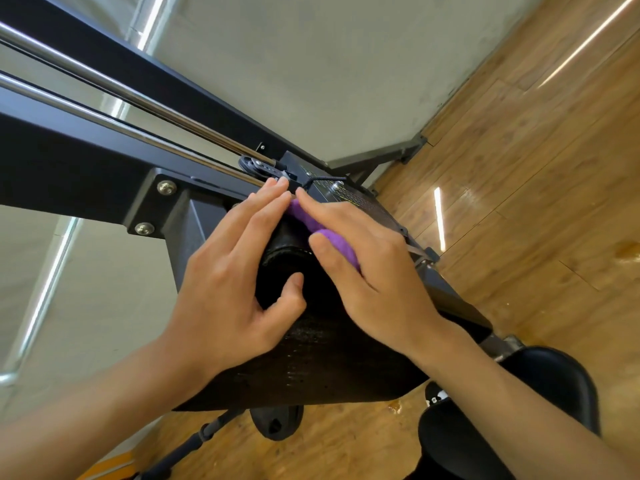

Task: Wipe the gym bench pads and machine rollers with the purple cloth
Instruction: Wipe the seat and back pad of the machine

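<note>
The black machine frame [79, 157] runs off up and left from the roller [284, 258], and a wide black perforated pad [329, 368] lies just below the roller, nearer the person. A rounded seat pad [554, 382] sits well off to the lower right of the roller, over the wooden floor [519, 168].

The step in hand looks like wiping one machine roller. The left hand [228, 278] lies along the roller's left side, fingers straight and flat, thumb bent against its end face, steadying it and holding nothing. The right hand [374, 271] lies over the roller's right side, fingers nearly straight, pressing the purple cloth [332, 237] down. The cloth is bunched under the palm and shows between thumb and forefinger.

The next move probably calls for dragging the cloth round or along the roller under firm pressure while the left hand braces it.
</note>
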Demonstrator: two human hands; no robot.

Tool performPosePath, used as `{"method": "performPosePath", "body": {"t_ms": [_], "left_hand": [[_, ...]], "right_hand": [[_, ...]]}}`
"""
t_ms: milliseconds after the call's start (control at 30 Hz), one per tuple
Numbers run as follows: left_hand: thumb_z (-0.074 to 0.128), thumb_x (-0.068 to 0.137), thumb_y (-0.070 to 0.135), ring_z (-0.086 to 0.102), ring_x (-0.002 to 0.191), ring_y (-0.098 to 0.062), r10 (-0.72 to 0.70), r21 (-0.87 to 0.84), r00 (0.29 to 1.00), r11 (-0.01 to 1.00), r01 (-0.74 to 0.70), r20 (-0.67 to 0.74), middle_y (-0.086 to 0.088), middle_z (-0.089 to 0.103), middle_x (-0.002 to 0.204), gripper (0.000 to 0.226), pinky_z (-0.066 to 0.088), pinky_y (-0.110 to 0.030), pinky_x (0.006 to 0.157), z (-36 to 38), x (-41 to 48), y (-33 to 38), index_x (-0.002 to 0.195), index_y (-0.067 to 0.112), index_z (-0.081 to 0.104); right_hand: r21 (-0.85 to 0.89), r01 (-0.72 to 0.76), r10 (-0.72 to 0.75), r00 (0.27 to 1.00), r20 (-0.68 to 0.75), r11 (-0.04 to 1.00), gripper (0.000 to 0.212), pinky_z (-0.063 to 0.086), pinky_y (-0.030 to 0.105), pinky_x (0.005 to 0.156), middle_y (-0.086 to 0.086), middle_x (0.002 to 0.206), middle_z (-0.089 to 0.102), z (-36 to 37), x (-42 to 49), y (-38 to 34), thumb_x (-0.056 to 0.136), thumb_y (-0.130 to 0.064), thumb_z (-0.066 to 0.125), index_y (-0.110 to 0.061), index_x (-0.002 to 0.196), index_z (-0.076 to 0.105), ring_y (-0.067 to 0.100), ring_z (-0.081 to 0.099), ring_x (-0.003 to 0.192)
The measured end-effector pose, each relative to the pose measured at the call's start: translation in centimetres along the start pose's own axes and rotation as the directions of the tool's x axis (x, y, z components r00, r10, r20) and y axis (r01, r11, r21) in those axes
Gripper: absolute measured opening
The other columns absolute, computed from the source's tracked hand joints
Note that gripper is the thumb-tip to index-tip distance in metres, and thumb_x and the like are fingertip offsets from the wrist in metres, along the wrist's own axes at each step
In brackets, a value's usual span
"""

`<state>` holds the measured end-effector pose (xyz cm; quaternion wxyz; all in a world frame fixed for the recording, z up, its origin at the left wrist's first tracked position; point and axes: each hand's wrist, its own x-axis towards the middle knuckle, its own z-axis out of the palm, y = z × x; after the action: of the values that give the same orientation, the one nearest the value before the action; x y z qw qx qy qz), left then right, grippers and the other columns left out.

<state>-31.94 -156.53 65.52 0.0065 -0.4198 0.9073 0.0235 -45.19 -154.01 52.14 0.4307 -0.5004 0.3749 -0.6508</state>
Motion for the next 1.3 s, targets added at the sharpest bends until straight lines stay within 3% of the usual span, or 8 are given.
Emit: {"method": "performPosePath", "body": {"t_ms": [433, 567, 700, 867, 967, 1033, 1167, 1300], "left_hand": [[0.054, 0.09, 0.034, 0.028, 0.157, -0.028, -0.017, 0.052, 1.0, 0.999, 0.016, 0.005, -0.019, 0.034, 0.164, 0.077, 0.031, -0.046, 0.125, -0.2, 0.2, -0.2, 0.154, -0.006, 0.037], [0.055, 0.09, 0.034, 0.028, 0.157, -0.025, -0.015, 0.047, 1.0, 0.999, 0.014, 0.014, -0.017, 0.036, 0.164, 0.076, 0.032, -0.045, 0.125, -0.3, 0.1, -0.1, 0.154, -0.004, 0.038], [0.055, 0.09, 0.033, 0.032, 0.155, -0.027, -0.008, 0.048, 1.0, 0.999, 0.008, 0.004, -0.017, 0.038, 0.162, 0.075, 0.034, -0.048, 0.123, -0.2, 0.2, -0.1, 0.153, -0.005, 0.039], [0.053, 0.091, 0.034, 0.032, 0.155, -0.028, -0.009, 0.059, 1.0, 0.998, 0.009, -0.003, -0.017, 0.04, 0.161, 0.074, 0.033, -0.047, 0.124, -0.1, 0.2, -0.1, 0.153, -0.005, 0.04], [0.053, 0.091, 0.034, 0.034, 0.154, -0.028, -0.013, 0.057, 1.0, 0.998, 0.013, 0.007, -0.016, 0.04, 0.161, 0.074, 0.033, -0.045, 0.124, -0.1, 0.1, 0.0, 0.154, -0.004, 0.04], [0.053, 0.091, 0.034, 0.035, 0.153, -0.027, -0.017, 0.067, 1.0, 0.998, 0.016, 0.004, -0.015, 0.04, 0.162, 0.074, 0.033, -0.043, 0.124, -0.2, 0.0, 0.0, 0.154, -0.003, 0.04], [0.052, 0.09, 0.035, 0.035, 0.153, -0.027, -0.019, 0.089, 1.0, 0.996, 0.019, -0.008, -0.015, 0.041, 0.161, 0.075, 0.031, -0.039, 0.125, -0.1, 0.0, 0.0, 0.154, -0.003, 0.04], [0.053, 0.09, 0.034, 0.035, 0.153, -0.027, -0.015, 0.083, 1.0, 0.996, 0.016, -0.011, -0.015, 0.041, 0.161, 0.074, 0.031, -0.039, 0.125, 0.1, -0.1, 0.2, 0.153, -0.004, 0.041]], "right_hand": [[-0.074, 0.186, -0.183, 0.982, 0.043, 0.98, 0.044, 0.044, 0.032, 0.113, 0.009, 0.147, 0.049, -0.1, -1.1, 1.4, 0.106, -0.012, 0.046, 0.004, 0.147, 0.044, 0.015, 0.05, 0.139], [-0.225, -0.067, 0.052, 0.996, -0.073, 0.972, 0.042, 0.048, 0.038, 0.11, -0.002, 0.148, 0.052, -3.6, -11.0, 9.5, 0.107, -0.017, 0.043, -0.016, 0.149, 0.046, 0.013, 0.052, 0.136], [-0.099, -0.49, 0.461, 0.859, -0.222, 0.866, 0.04, 0.049, 0.042, 0.108, -0.02, 0.131, 0.062, -6.8, -15.0, 13.5, 0.107, -0.029, 0.043, -0.058, 0.133, 0.055, 0.017, 0.06, 0.127], [-0.061, -0.273, 0.259, 0.951, -0.17, 0.96, 0.037, 0.043, 0.028, 0.111, -0.005, 0.133, 0.065, -2.3, -8.8, 7.0, 0.108, -0.023, 0.039, -0.013, 0.133, 0.065, 0.011, 0.057, 0.129], [-0.104, -0.242, 0.224, 0.962, -0.156, 0.965, 0.034, 0.042, 0.023, 0.111, -0.006, 0.132, 0.063, -3.6, -10.6, 9.6, 0.107, -0.016, 0.042, -0.009, 0.131, 0.065, 0.007, 0.056, 0.13], [-0.069, -0.416, 0.395, 0.895, -0.208, 0.907, 0.032, 0.046, 0.032, 0.109, -0.009, 0.13, 0.065, -5.7, -14.1, 13.5, 0.108, -0.01, 0.043, -0.021, 0.126, 0.067, 0.009, 0.059, 0.126], [0.173, -0.825, 0.834, 0.492, -0.251, 0.539, 0.027, 0.05, 0.039, 0.097, 0.007, 0.117, 0.069, -9.7, -20.0, 19.8, 0.108, -0.022, 0.047, -0.035, 0.109, 0.07, 0.029, 0.063, 0.118], [0.397, -0.817, 0.898, 0.307, -0.314, 0.418, 0.029, 0.047, 0.047, 0.107, 0.0, 0.125, 0.066, -7.6, -21.1, 20.6, 0.109, -0.033, 0.044, -0.034, 0.123, 0.069, 0.019, 0.062, 0.119]]}}
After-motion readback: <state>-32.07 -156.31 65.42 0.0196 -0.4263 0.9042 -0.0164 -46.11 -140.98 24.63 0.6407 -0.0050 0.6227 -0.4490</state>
